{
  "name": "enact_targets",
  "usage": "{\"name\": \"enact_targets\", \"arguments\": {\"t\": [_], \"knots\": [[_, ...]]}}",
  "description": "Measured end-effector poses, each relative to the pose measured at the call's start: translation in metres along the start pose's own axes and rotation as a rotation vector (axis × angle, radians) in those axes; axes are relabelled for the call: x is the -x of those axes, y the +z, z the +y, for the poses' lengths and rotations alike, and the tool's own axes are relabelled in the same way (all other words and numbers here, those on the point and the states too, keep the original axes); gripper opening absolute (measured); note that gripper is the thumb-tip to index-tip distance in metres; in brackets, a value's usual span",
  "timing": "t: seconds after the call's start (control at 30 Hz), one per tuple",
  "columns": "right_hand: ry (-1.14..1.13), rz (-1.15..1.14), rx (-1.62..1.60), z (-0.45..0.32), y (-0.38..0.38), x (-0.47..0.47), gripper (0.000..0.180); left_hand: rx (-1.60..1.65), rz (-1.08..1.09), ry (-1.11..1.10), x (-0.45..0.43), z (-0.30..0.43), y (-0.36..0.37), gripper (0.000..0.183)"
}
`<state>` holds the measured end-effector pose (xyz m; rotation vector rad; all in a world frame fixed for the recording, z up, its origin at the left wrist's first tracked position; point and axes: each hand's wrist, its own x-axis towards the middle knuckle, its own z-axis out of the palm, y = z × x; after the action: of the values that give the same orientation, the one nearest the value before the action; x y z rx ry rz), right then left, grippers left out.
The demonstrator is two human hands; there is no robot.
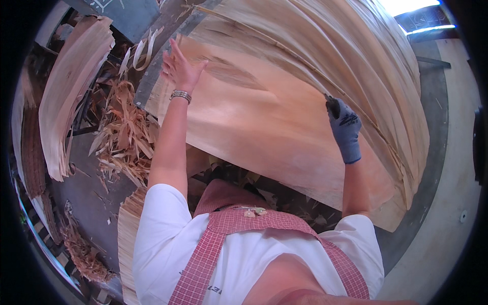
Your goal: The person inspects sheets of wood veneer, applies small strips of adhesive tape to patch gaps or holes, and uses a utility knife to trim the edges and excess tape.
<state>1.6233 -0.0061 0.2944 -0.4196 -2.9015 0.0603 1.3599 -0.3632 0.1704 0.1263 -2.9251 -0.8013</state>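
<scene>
Before me lies a large sheet of wood veneer (244, 114), with a dark, rough grain patch near its far left part. My left hand (183, 68), bare with a metal watch band at the wrist, is over the sheet's left end, fingers spread and holding nothing. My right hand (341, 112), in a grey-blue knit glove, is closed around a small dark tool (331, 100) at the sheet's right side; its type cannot be told. Just beyond runs a long thin wooden stick (293, 55), lying across the veneer. More wavy veneer sheets (366, 57) are layered behind it.
Veneer strips and scraps (126, 129) are heaped at the left. Beyond them stands a bundle of veneer sheets (74, 91); another veneer stack (131, 232) is beside my left sleeve. A grey metal box-like part (129, 19) is at the upper left. The table's grey edge (434, 114) curves along the right.
</scene>
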Motion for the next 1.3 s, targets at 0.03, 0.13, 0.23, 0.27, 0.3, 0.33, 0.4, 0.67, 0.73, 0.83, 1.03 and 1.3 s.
{"name": "enact_targets", "arguments": {"t": [0.03, 0.13, 0.23, 0.27, 0.3, 0.33, 0.4, 0.67, 0.73, 0.83, 1.03, 1.3], "knots": [[-0.014, 0.008, -0.026, 0.010, 0.002, -0.003, 0.015, 0.055, 0.018, 0.053, -0.002, 0.004, -0.006, 0.136], [0.000, 0.004, -0.028, 0.045, 0.010, -0.021, 0.019, 0.198, 0.140, 0.235, -0.008, 0.026, -0.026, 0.124], [0.098, -0.062, 0.104, 0.072, 0.025, -0.052, 0.025, 0.280, 0.348, 0.428, -0.006, 0.040, -0.046, 0.101], [0.128, -0.091, 0.151, 0.084, 0.031, -0.060, 0.027, 0.312, 0.368, 0.476, 0.002, 0.040, -0.053, 0.091], [0.159, -0.122, 0.195, 0.096, 0.040, -0.066, 0.029, 0.342, 0.388, 0.525, 0.014, 0.039, -0.059, 0.081], [0.177, -0.121, 0.212, 0.111, 0.049, -0.071, 0.030, 0.499, 0.330, 0.451, 0.036, 0.041, -0.061, 0.067], [0.225, -0.116, 0.252, 0.143, 0.067, -0.075, 0.031, 0.698, 0.068, 0.246, 0.085, 0.029, -0.060, 0.045], [0.114, 0.182, 0.074, 0.139, 0.077, 0.040, 0.024, 1.403, -0.973, -0.936, 0.233, -0.038, -0.032, 0.031], [0.159, 0.049, 0.101, 0.135, 0.070, 0.113, 0.025, 1.506, -0.937, -0.947, 0.242, -0.036, -0.018, 0.032], [0.195, -0.029, 0.059, 0.146, 0.058, 0.204, 0.034, 1.513, -0.845, -0.966, 0.242, -0.017, -0.006, 0.032], [0.199, -0.106, -0.006, 0.192, 0.053, 0.285, 0.049, 1.535, -0.785, -1.004, 0.233, -0.005, 0.028, 0.025], [0.170, -0.101, -0.005, 0.226, 0.046, 0.316, 0.046, 1.272, -0.571, -0.693, 0.233, 0.027, 0.034, 0.022]]}}
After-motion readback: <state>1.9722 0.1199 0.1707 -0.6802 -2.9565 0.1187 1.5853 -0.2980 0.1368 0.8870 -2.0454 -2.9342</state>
